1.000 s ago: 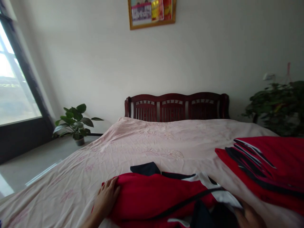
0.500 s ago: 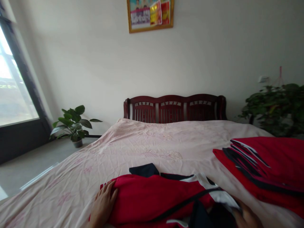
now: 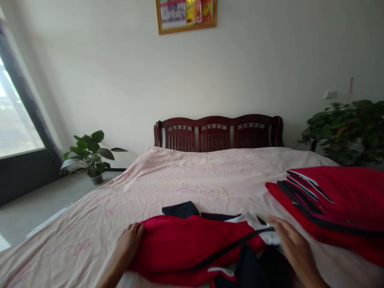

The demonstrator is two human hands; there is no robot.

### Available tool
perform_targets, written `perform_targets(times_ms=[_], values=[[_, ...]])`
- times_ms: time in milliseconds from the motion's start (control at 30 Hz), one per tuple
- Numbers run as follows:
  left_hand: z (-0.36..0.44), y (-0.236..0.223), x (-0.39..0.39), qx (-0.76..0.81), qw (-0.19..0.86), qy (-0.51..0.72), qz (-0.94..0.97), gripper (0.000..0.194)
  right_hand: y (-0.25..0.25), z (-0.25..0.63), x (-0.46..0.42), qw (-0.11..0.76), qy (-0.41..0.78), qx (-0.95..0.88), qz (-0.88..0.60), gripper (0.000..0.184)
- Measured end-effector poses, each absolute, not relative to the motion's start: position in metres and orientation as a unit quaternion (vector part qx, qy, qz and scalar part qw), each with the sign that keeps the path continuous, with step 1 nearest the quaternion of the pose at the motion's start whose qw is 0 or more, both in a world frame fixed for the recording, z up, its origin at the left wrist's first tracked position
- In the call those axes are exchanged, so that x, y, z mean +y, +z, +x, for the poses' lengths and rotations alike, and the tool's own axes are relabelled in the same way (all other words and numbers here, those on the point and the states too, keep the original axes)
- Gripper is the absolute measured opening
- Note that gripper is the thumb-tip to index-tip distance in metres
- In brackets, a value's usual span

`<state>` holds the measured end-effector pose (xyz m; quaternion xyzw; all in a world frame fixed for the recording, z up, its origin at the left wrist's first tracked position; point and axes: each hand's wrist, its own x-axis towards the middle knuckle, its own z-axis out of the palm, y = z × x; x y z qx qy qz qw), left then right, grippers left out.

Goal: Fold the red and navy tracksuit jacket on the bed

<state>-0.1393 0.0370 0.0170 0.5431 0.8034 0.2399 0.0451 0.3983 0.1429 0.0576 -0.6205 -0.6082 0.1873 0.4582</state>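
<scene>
A red garment [image 3: 186,240] with dark navy and white parts lies partly folded on the bed before me; it looks like a sports jacket. Its navy piece [image 3: 181,209] sticks out along the far edge. At the garment's left end is my left hand [image 3: 129,242], its fingers bent together over the red cloth, the fingertips hidden. My right hand [image 3: 295,248] is at the right end, fingers stretched out beside the white and navy part.
A stack of red and navy folded clothes [image 3: 339,196] lies on the right of the bed. The pink floral sheet [image 3: 180,172] reaches toward a dark red wooden backrest [image 3: 214,134]. Potted plants [image 3: 90,156] stand left and right; a framed picture [image 3: 187,28] hangs above.
My right hand has come up from the lower right, its fingers now straight. At the left end my left hand has gone from lying flat to bent fingers, and the striped corner is hidden.
</scene>
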Motion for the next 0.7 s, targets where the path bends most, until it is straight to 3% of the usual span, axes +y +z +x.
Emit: perform_targets(times_ms=[200,333,500,600,700], values=[[-0.132,0.040,0.069,0.793,0.037,0.196,0.576,0.042,0.073,0.358,0.163,0.219,0.111,-0.760,-0.602,0.047],[-0.136,0.040,0.079,0.780,0.071,0.172,0.598,0.043,0.059,0.360,0.152,0.119,0.057,-0.780,-0.612,0.045],[-0.148,0.054,0.055,0.720,0.143,0.197,0.650,0.033,0.048,0.374,0.124,0.170,0.018,-0.817,-0.551,0.024],[-0.145,0.065,0.017,0.681,0.113,0.243,0.681,0.017,0.042,0.388,0.105,0.230,-0.011,-0.817,-0.529,0.022],[-0.137,0.065,-0.028,0.650,0.075,0.263,0.709,0.005,0.038,0.403,0.089,0.252,0.036,-0.810,-0.528,0.018]])
